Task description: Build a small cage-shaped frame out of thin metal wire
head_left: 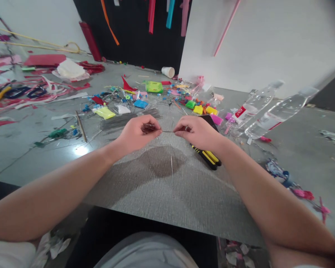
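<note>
A thin, short wire (168, 131) runs level between my two hands above the grey table mat (167, 201). My left hand (141, 132) pinches one end between thumb and fingers. At the other end, my right hand (197, 130) is closed in a pinch too. Behind my left hand lies a bundle of thin dark wires (114, 123). Pliers with black and yellow handles (209, 158) rest below my right hand, their head partly hidden by it. One short piece of wire (171, 163) shows on the mat nearer to me.
Two clear plastic bottles (281, 115) stand at the right. Coloured clay packets (153, 87) and small beads are scattered across the back. A thin brown stick (80, 126) lies at left, near red and white strips (47, 89). A white paper cup (168, 72) is tipped over by the wall.
</note>
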### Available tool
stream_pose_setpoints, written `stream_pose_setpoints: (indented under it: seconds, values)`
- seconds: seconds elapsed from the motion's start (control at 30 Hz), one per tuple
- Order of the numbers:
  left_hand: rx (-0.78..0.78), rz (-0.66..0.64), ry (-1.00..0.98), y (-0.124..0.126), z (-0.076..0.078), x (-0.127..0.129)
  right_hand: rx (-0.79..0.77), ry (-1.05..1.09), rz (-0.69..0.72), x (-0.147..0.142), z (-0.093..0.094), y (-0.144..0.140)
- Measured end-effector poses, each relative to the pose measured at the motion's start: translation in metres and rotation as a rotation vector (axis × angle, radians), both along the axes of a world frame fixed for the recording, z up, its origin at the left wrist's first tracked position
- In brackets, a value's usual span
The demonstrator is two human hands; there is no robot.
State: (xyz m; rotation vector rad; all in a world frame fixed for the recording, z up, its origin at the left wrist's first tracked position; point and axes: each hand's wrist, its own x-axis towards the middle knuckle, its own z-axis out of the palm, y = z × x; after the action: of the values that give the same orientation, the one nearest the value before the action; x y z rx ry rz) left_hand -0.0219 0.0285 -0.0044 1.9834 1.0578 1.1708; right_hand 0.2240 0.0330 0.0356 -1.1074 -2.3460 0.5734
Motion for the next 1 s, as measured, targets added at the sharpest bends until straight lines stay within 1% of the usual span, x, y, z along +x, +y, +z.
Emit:
stream_pose_setpoints:
  seconds: [0.07,0.17,0.23,0.27,0.3,0.33,0.47,0.53,0.67,0.77,0.9,1.0]
  values:
    - [0.065,-0.020,0.022,-0.001,0.002,-0.001,-0.186,0.034,-0.028,0.001,0.003,0.000]
    - [0.145,-0.053,0.051,-0.002,0.006,-0.004,-0.478,0.148,-0.030,0.004,0.006,0.001]
    - [0.181,-0.087,0.077,-0.002,0.008,-0.005,-0.598,0.226,-0.033,0.005,0.007,0.001]
    - [0.196,-0.100,0.095,-0.002,0.009,-0.006,-0.613,0.243,-0.038,0.005,0.007,0.001]
    - [0.210,-0.109,0.113,-0.001,0.009,-0.006,-0.591,0.239,-0.042,0.005,0.007,0.001]
    - [0.222,-0.114,0.133,0.000,0.009,-0.007,-0.535,0.219,-0.047,0.004,0.007,0.000]
    - [0.253,-0.098,0.173,0.004,0.007,-0.008,-0.246,0.126,-0.044,0.000,0.005,-0.004]
    - [0.265,-0.084,0.166,0.006,0.005,-0.009,-0.180,0.119,-0.035,-0.002,0.003,-0.006]
    - [0.281,-0.066,0.154,0.008,0.004,-0.011,-0.134,0.135,-0.022,-0.002,0.001,-0.008]
    - [0.293,-0.068,0.168,0.009,0.004,-0.012,-0.138,0.138,-0.016,-0.003,0.000,-0.008]
    - [0.411,-0.116,0.159,0.009,0.005,-0.012,-0.211,0.152,-0.040,-0.005,0.000,-0.009]
    - [0.487,-0.125,0.149,0.010,0.005,-0.013,-0.231,0.186,-0.042,-0.006,0.000,-0.010]
